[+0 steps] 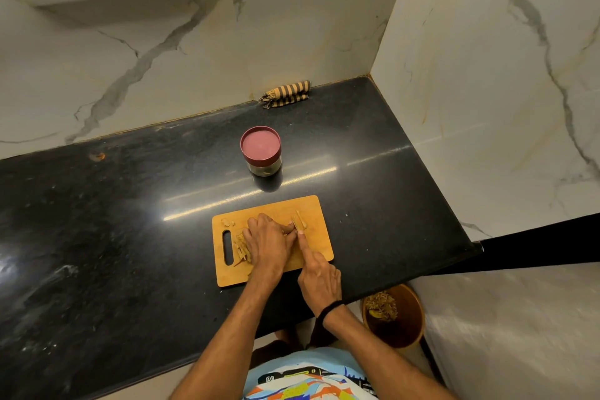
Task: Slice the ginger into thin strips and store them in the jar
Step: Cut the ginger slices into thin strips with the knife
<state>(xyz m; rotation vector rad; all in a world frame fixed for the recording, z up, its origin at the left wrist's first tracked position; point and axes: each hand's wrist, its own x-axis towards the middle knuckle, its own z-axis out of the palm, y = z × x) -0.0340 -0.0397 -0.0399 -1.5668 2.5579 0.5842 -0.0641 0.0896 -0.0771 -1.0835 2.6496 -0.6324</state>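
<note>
Fingers of the left hand (269, 239) curl down over a ginger piece (298, 221) on the wooden cutting board (319, 204), pinning it. Right hand (316, 273) is wrapped around what seems to be a knife, mostly hidden; its forefinger reaches forward to the ginger. Cut strips (242, 248) lie piled at the board's left, beside the handle slot. Jar (261, 151), maroon lid on, stands on the black desk (113, 221) just behind the board. Striped cloth (287, 93) against the back wall.
</note>
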